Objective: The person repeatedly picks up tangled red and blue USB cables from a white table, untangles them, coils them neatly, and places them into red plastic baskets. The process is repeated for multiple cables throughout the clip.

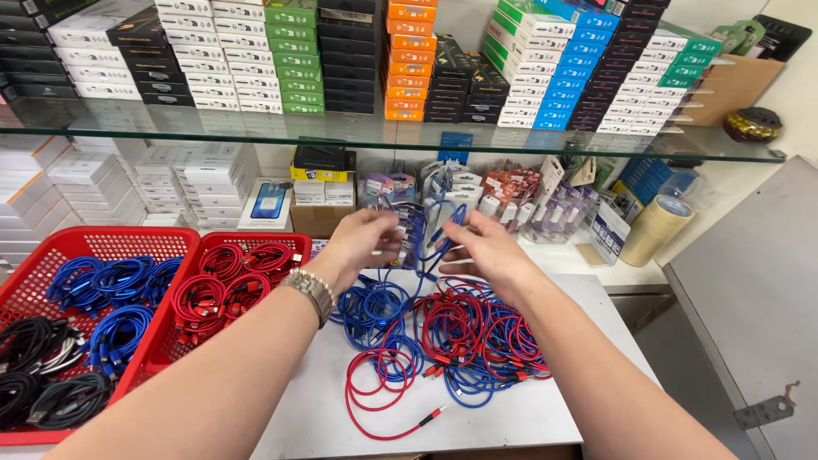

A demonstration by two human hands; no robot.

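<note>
Both hands are raised above the far part of the white tabletop, facing each other with a blue cable strung between them. The left hand has its fingers curled, pinching the cable near its fingertips; a metal wristwatch sits on that wrist. The right hand is half open, fingers bent and spread, and the cable's loops rise just beside its thumb and forefinger; whether it truly grips the cable or only touches it is hard to tell. From the space between the hands the blue cable hangs down in long loops toward the tabletop.

Directly below and nearer than the left hand lies a pile of blue coiled cables. Below the right hand, partly under its wrist and forearm, lies a tangled heap of red and blue cables. Nearer still, between the two forearms, a single red cable sprawls in loose rings, its plug end pointing toward the right arm.

Off to the left of the left forearm stand two red plastic baskets: the closer one holds red coiled cables, the farther-left one holds blue and black coils.

Beyond the hands, small packaged accessories stand in a row against the wall, with a roll of tan tape to the right of the right hand. Above, a glass shelf carries stacks of flat boxes in white, green, orange, black and blue.
</note>
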